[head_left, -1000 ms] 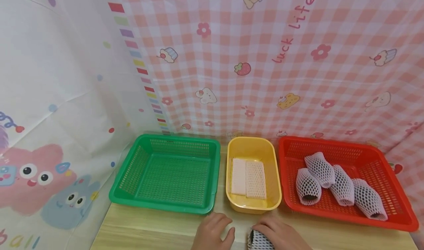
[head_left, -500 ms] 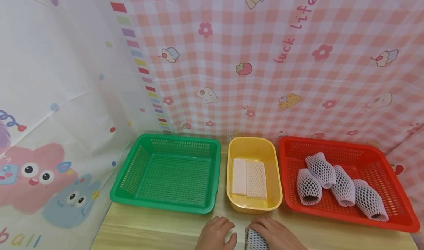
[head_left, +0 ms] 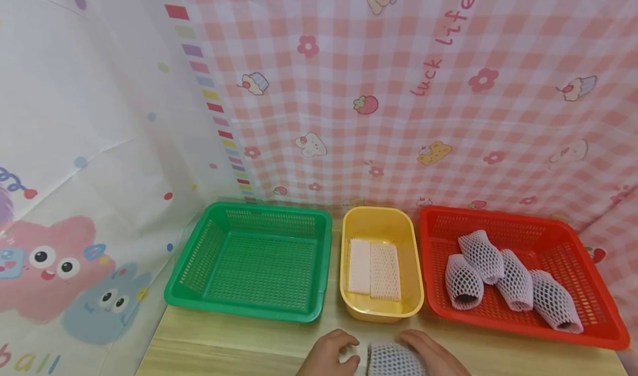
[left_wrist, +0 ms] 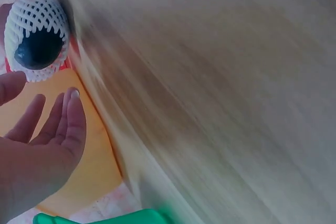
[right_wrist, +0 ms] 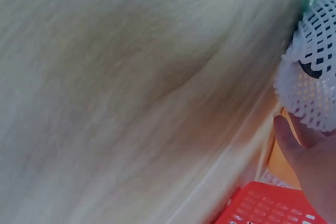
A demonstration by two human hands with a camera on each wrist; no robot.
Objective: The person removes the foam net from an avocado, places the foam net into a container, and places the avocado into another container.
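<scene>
A dark, smooth, round-ended fruit (left_wrist: 39,48) shows through the mouth of a white foam net sleeve (head_left: 396,359) on the table, at the bottom of the head view. My left hand (head_left: 331,356) lies just left of it, fingers loosely bent and apart from the net. In the left wrist view that same hand (left_wrist: 47,145) has its thumb and fingers spread below the fruit. My right hand (head_left: 436,356) rests at the sleeve's right end, its fingers extended along the net. The right wrist view shows this hand's fingers (right_wrist: 286,135) against the net's lower edge.
Behind the hands stands a yellow tub (head_left: 381,308) with two flat stacks of foam nets (head_left: 385,271). To its left is a green basket (head_left: 249,309). A red basket (head_left: 498,323) on the right holds several net-wrapped pieces (head_left: 515,279). A patterned cloth (head_left: 349,77) hangs behind.
My right hand's fingers have shifted from over the sleeve to its right end, and more of the sleeve shows. My left hand has moved slightly right, still apart from it.
</scene>
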